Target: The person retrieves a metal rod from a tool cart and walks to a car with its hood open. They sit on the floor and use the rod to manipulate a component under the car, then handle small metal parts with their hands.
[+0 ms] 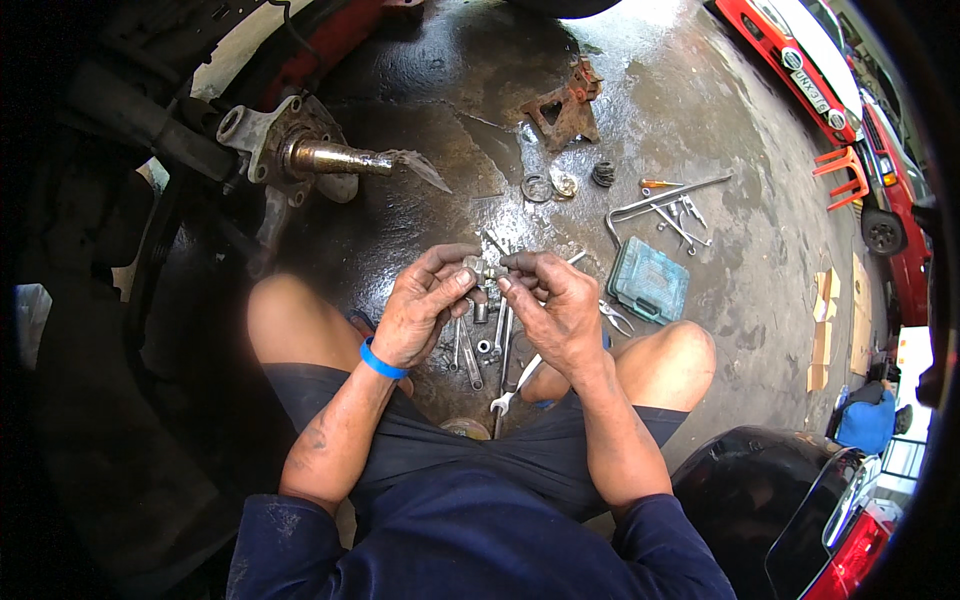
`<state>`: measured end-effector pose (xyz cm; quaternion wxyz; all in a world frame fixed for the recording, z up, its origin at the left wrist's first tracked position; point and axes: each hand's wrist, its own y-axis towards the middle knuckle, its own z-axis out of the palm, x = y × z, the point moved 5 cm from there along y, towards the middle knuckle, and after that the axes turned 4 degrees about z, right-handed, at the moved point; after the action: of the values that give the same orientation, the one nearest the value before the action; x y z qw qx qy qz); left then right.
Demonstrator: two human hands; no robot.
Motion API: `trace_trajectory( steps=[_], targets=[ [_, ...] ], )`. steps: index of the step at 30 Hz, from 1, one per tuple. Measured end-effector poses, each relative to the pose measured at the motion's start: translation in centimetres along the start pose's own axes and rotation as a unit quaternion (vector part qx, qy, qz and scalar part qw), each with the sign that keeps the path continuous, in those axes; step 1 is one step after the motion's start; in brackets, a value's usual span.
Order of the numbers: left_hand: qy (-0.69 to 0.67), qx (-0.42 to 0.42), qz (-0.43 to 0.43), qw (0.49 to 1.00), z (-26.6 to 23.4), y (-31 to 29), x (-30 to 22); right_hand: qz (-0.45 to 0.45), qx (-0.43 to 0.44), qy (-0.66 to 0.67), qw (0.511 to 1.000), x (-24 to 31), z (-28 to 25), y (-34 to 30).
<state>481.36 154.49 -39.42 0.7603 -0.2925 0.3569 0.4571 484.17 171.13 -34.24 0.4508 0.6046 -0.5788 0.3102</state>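
Observation:
In front of my knees, both hands meet at a small grey metal part (485,268); its exact kind is hard to make out. My left hand (415,310), with a blue band at the wrist, grips one side of it between thumb and fingers. The other side is pinched by the fingertips of my right hand (560,298). Just below them is a shiny metal socket (481,312). Several wrenches (470,358) lie on the floor between my feet, beside a small ring-shaped piece (484,347). A white-looking open-end wrench (502,403) rests near my right foot.
A greasy wheel spindle (340,158) juts out at upper left. Across the wet floor are a rusty jack stand (568,108), bearing rings (537,188), a teal tool case (650,280), pliers (616,319) and a bent bar (670,200). A dark car (750,490) stands at lower right.

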Motion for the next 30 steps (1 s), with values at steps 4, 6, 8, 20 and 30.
trace_trajectory(
  steps=[4, 6, 8, 20, 30],
  targets=[
    [0.023, -0.006, -0.006, 1.0, 0.1, 0.1, -0.3, 0.028, 0.004, 0.004, 1.0, -0.3, 0.1, 0.2],
    [0.026, -0.013, -0.012, 1.0, 0.2, 0.0, -0.4, 0.019, 0.001, -0.007, 1.0, -0.1, 0.1, 0.2],
    [0.043, -0.013, -0.009, 0.999, 0.2, -0.1, -0.5, 0.024, 0.001, -0.024, 0.999, -0.1, 0.1, 0.1],
    [0.129, 0.023, 0.026, 0.991, 0.3, 0.0, -0.8, 0.106, 0.042, -0.073, 0.991, -1.3, 0.2, 0.1],
    [0.139, 0.013, 0.003, 0.99, 0.0, 0.0, -0.4, 0.12, 0.043, 0.038, 0.991, -2.1, 1.0, -0.2]
  ],
)
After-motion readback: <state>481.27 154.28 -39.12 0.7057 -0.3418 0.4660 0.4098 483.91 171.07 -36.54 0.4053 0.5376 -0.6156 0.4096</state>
